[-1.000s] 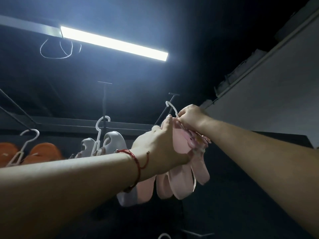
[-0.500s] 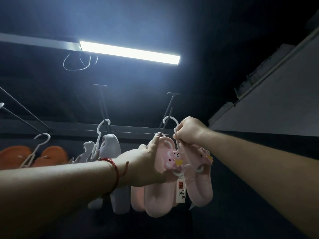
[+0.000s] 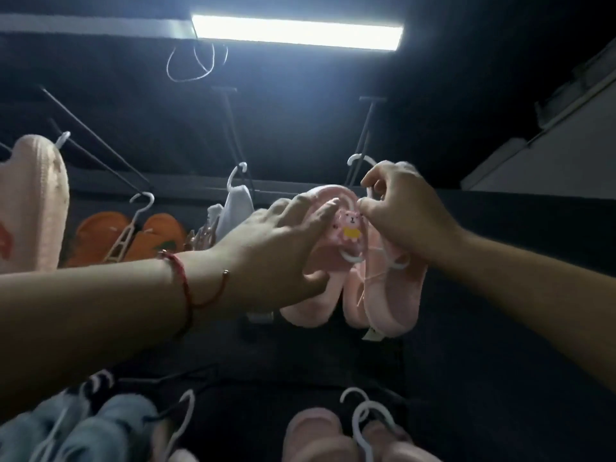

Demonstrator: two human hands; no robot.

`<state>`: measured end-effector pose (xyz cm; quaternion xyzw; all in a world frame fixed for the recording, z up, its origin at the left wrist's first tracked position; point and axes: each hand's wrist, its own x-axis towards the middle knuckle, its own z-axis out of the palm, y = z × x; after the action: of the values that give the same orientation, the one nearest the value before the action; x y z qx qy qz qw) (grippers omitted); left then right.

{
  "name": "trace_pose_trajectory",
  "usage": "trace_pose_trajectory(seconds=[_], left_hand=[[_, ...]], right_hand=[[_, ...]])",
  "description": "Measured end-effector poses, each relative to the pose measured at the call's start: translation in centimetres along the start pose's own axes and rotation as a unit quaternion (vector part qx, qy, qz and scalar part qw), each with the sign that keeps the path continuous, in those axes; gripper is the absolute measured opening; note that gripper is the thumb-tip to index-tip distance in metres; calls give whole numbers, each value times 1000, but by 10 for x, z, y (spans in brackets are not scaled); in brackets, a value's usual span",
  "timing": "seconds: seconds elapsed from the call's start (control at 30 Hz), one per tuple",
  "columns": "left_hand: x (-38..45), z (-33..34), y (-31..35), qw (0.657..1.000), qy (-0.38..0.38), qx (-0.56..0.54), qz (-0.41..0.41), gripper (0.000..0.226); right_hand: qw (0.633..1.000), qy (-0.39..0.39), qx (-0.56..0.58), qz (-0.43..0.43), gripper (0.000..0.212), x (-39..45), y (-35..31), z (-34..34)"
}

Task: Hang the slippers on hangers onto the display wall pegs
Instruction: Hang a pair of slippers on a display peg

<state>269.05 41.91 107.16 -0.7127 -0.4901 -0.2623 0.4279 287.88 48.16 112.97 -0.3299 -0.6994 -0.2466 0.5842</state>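
Carefully, the right hand (image 3: 405, 211) is pinching the white plastic hanger hook (image 3: 358, 160) near the dark peg (image 3: 363, 135); the left hand's (image 3: 283, 241) straight fingers (image 3: 320, 213) are steadying the pink fuzzy slippers (image 3: 383, 288).

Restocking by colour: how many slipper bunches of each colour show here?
Pink slippers: 3 (middle, upper left, bottom)
Orange slippers: 1
White slippers: 1
Blue slippers: 1
Total: 6

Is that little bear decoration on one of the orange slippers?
No, the small pink bear charm sits on the pale pink foam slippers between the hands, while the orange slippers hang farther left on another white hanger.
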Motion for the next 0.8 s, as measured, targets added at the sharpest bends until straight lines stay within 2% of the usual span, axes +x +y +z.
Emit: trace_pose_trajectory(seconds=[0.13,0.23,0.37,0.5,0.6,0.67,0.8], left_hand=[[-71,4,-7,998,34,-42,10,84],[-139,24,-16,999,17,-28,2,73],[-239,46,-34,992,-63,-29,-102,72],[-359,47,-60,969,-154,22,-190,73],[-466,29,-76,935,-242,56,-253,75],[-538,6,-81,900,-309,62,-301,76],[-677,-64,-77,794,-434,68,-419,84]], right_hand=[[996,-35,69,-49,12,-56,-29,3],[981,-91,95,-146,22,-120,-62,10],[929,-255,145,-226,32,-215,-108,59],[839,-472,170,-211,58,-299,-169,113],[774,-557,202,-224,67,-361,-226,142],[729,-611,217,-220,68,-401,-268,153],[669,-681,240,-178,69,-492,-350,169]])
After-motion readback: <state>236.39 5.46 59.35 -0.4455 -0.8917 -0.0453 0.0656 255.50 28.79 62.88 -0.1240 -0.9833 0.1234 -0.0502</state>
